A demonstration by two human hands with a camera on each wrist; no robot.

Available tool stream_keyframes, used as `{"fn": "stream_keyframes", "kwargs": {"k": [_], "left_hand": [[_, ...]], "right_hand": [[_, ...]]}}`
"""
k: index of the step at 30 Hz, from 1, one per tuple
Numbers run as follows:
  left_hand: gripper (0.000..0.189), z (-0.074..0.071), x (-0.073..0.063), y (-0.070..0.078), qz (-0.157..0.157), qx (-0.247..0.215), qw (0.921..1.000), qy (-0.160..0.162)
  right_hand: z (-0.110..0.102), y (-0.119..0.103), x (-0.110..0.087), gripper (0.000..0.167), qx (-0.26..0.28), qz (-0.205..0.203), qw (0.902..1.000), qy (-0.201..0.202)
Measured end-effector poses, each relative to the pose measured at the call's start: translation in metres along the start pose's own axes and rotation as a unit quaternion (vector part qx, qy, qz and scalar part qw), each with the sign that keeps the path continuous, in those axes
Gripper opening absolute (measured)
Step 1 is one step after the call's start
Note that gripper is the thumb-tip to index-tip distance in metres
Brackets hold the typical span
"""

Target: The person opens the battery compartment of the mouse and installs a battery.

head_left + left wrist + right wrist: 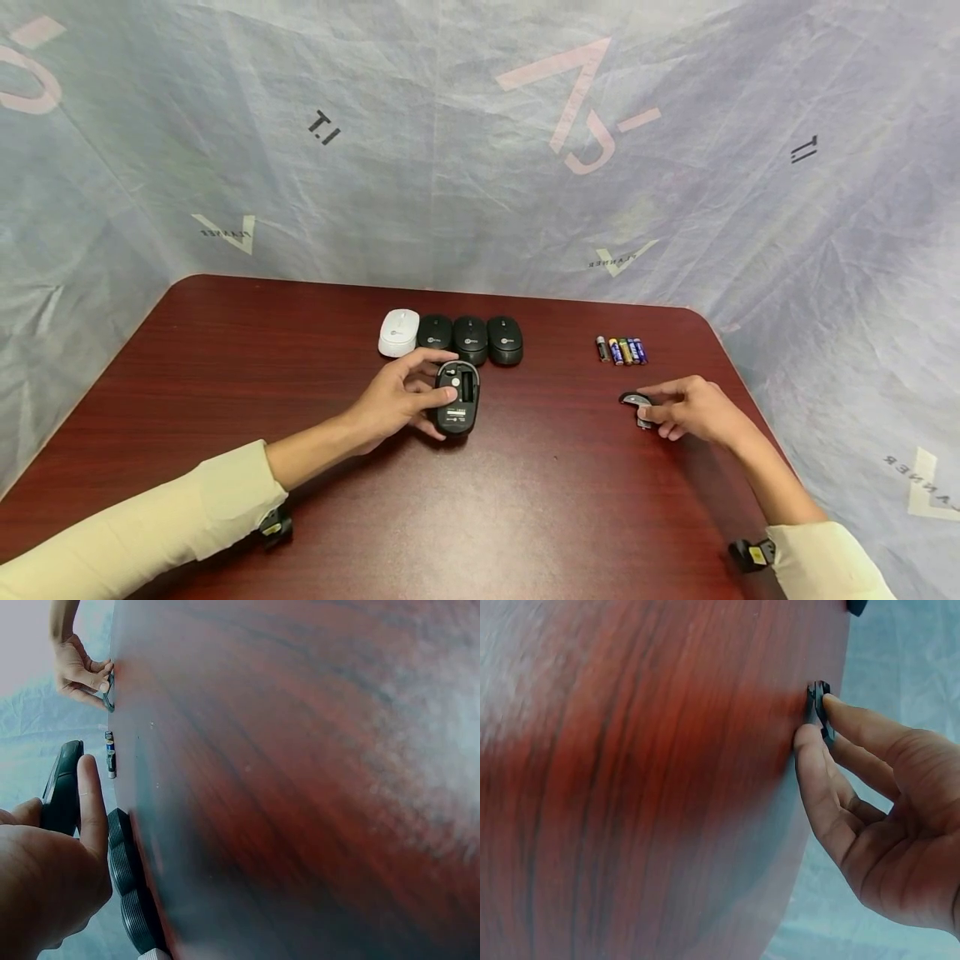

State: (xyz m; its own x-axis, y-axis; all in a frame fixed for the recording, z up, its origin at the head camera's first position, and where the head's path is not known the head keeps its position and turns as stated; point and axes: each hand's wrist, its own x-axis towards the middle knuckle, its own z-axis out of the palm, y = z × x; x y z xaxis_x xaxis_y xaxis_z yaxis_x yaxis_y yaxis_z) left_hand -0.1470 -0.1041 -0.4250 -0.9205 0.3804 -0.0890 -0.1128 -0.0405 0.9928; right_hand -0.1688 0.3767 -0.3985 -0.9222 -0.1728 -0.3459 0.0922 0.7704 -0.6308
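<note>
left grip pinches a black mouse over the tabletop, open slot showing | right grip pinches a small dark cover near the batteries | step: likely putting the cover aside | next: seems to need a free right grip for a battery

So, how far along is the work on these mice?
Done: the black mouse in the left hand has its underside bay open, apparently empty. In hand: the right hand pinches a dark piece, probably the cover. Remaining, seemingly: fitting one of the five loose batteries and closing the bay. Four mice sit top-up in a row, bays unseen.
</note>
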Motion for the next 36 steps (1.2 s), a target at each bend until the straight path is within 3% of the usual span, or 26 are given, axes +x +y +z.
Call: {"fn": "stream_keyframes", "kwargs": {"k": [17,28,36], "left_hand": [[0.063,0.001,0.000,0.001,-0.001,-0.007,1.0000,-0.001],[0.063,0.001,0.001,0.000,-0.002,-0.010,0.9999,-0.002],[0.064,0.002,0.001,0.000,-0.001,-0.014,0.9999,-0.003]], "right_hand": [[-0.006,0.006,0.006,0.050,0.001,0.017,0.9998,0.011],[-0.020,0.015,0.022,0.052,0.072,-0.021,0.9969,0.021],[-0.033,0.025,0.042,0.059,0.116,-0.022,0.9913,0.058]]}}
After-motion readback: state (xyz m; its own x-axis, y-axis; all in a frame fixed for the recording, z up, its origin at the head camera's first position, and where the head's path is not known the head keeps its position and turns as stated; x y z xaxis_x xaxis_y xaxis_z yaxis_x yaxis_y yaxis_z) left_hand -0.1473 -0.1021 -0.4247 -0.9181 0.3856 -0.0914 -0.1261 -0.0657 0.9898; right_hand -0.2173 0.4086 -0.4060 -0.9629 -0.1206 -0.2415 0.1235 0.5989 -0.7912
